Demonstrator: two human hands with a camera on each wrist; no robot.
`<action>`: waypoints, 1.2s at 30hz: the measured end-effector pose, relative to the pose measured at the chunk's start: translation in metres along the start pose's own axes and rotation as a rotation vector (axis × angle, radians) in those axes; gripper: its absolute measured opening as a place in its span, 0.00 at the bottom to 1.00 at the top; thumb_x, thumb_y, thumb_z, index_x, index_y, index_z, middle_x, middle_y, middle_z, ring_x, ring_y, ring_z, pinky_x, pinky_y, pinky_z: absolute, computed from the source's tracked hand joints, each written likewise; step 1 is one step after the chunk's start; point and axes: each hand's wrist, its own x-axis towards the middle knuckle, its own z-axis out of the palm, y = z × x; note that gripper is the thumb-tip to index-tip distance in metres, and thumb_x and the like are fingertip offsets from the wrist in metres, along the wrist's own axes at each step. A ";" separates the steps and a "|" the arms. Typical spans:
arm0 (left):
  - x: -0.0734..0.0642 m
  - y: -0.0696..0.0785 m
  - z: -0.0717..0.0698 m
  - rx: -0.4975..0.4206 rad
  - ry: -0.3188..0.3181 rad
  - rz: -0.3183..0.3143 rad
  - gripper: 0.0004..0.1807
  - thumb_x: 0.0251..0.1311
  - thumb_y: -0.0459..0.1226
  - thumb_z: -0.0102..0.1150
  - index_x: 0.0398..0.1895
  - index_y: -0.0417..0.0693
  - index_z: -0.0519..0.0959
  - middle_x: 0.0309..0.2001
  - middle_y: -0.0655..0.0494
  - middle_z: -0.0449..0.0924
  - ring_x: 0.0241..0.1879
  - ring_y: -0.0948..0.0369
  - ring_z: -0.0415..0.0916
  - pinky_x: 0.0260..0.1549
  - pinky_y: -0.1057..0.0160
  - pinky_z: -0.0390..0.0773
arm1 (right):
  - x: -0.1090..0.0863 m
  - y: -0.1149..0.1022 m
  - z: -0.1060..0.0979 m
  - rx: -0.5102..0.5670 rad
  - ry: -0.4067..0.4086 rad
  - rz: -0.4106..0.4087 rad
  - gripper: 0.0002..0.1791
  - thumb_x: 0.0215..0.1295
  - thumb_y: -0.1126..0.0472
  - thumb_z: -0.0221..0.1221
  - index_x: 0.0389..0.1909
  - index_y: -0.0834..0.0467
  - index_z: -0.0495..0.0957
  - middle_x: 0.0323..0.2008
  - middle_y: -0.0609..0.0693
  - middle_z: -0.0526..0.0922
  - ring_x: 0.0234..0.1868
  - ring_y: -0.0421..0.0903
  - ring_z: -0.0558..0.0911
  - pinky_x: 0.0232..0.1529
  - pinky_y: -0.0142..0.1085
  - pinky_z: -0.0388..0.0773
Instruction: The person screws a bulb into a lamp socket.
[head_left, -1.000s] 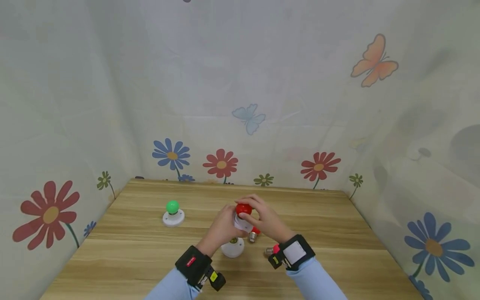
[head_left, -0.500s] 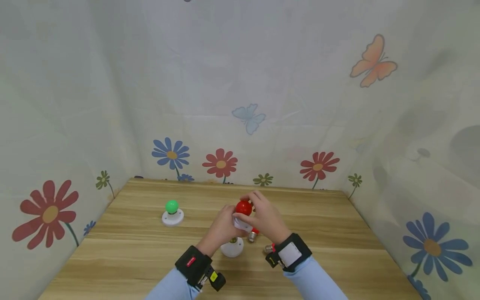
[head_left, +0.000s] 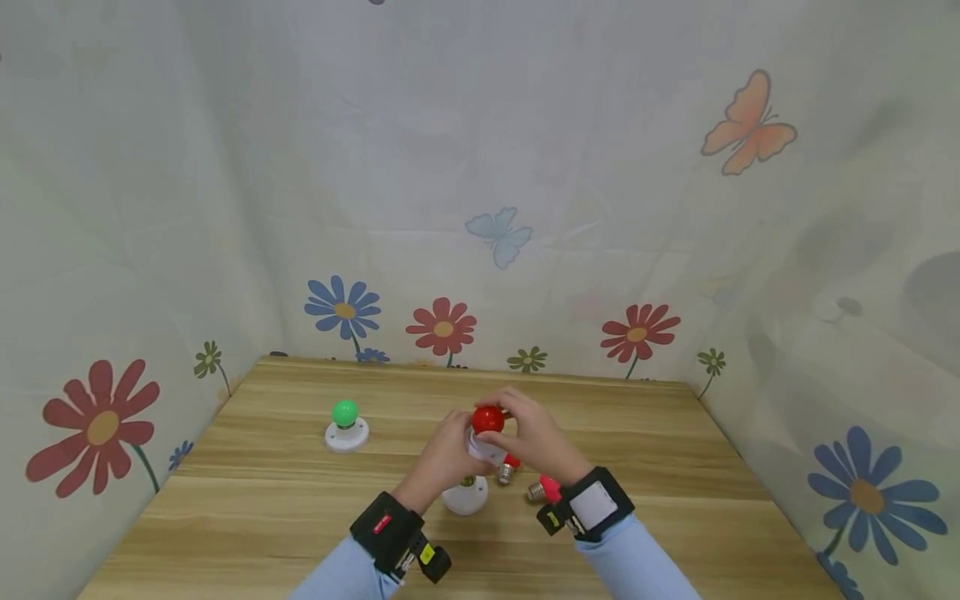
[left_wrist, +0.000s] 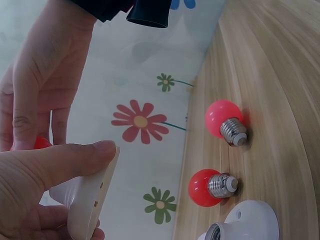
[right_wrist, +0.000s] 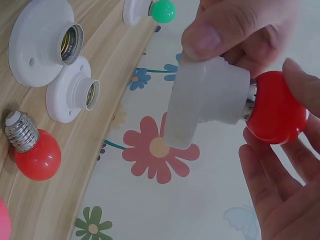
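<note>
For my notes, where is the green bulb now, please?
In the head view, the green bulb sits in a white socket on the table, left of the left hand.

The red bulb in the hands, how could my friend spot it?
Above the wooden table, the left hand grips a white socket. The red bulb sits in that socket's mouth, with the right hand on its globe; the other two red bulbs lie loose on the table.
</note>
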 end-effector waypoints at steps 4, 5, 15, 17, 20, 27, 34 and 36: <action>0.000 -0.001 0.001 0.005 -0.001 0.012 0.36 0.42 0.35 0.77 0.57 0.42 0.72 0.52 0.47 0.73 0.50 0.51 0.72 0.51 0.47 0.78 | -0.001 0.001 -0.003 0.044 -0.056 -0.013 0.25 0.56 0.63 0.68 0.55 0.57 0.76 0.51 0.48 0.79 0.50 0.44 0.80 0.52 0.39 0.80; 0.000 -0.001 0.001 0.005 -0.002 0.014 0.36 0.42 0.35 0.77 0.57 0.42 0.72 0.53 0.47 0.73 0.50 0.50 0.72 0.51 0.47 0.78 | -0.001 0.002 -0.003 0.052 -0.063 -0.013 0.25 0.56 0.63 0.68 0.56 0.57 0.76 0.51 0.48 0.79 0.51 0.44 0.80 0.53 0.39 0.80; 0.001 -0.002 0.001 0.002 0.000 0.028 0.35 0.43 0.37 0.77 0.58 0.45 0.73 0.52 0.49 0.73 0.51 0.52 0.71 0.51 0.47 0.77 | -0.002 0.000 0.006 0.016 0.058 0.125 0.28 0.53 0.52 0.71 0.55 0.53 0.75 0.50 0.48 0.78 0.46 0.44 0.77 0.48 0.45 0.82; 0.001 -0.001 0.000 0.002 0.001 0.033 0.35 0.44 0.37 0.77 0.58 0.45 0.73 0.52 0.49 0.74 0.50 0.53 0.71 0.51 0.48 0.78 | -0.001 -0.001 0.008 -0.014 0.084 0.164 0.29 0.52 0.50 0.71 0.54 0.54 0.75 0.48 0.47 0.77 0.42 0.44 0.77 0.44 0.44 0.83; 0.001 0.000 0.000 0.005 -0.002 0.044 0.34 0.44 0.37 0.77 0.57 0.45 0.74 0.51 0.49 0.74 0.50 0.53 0.71 0.50 0.50 0.78 | -0.001 -0.001 0.010 -0.022 0.094 0.198 0.29 0.51 0.50 0.72 0.52 0.55 0.76 0.47 0.46 0.77 0.40 0.43 0.76 0.42 0.43 0.83; 0.000 0.001 0.000 0.013 -0.002 0.024 0.35 0.43 0.36 0.77 0.57 0.43 0.73 0.51 0.48 0.74 0.50 0.52 0.71 0.50 0.48 0.78 | -0.002 0.003 0.006 0.031 0.050 0.152 0.27 0.52 0.54 0.72 0.53 0.55 0.77 0.46 0.46 0.78 0.43 0.43 0.78 0.46 0.43 0.82; 0.000 -0.001 0.002 0.010 -0.001 0.013 0.36 0.42 0.35 0.78 0.56 0.42 0.72 0.51 0.48 0.74 0.49 0.52 0.73 0.51 0.48 0.78 | -0.004 0.008 -0.002 0.117 -0.066 0.068 0.27 0.56 0.62 0.68 0.59 0.55 0.75 0.51 0.50 0.78 0.49 0.47 0.80 0.51 0.46 0.80; 0.000 -0.002 0.002 0.008 -0.001 0.018 0.36 0.41 0.35 0.78 0.57 0.43 0.72 0.51 0.49 0.74 0.49 0.52 0.74 0.51 0.48 0.79 | -0.005 0.008 -0.003 0.130 -0.085 0.060 0.28 0.57 0.62 0.67 0.60 0.55 0.74 0.51 0.50 0.78 0.50 0.48 0.80 0.52 0.47 0.80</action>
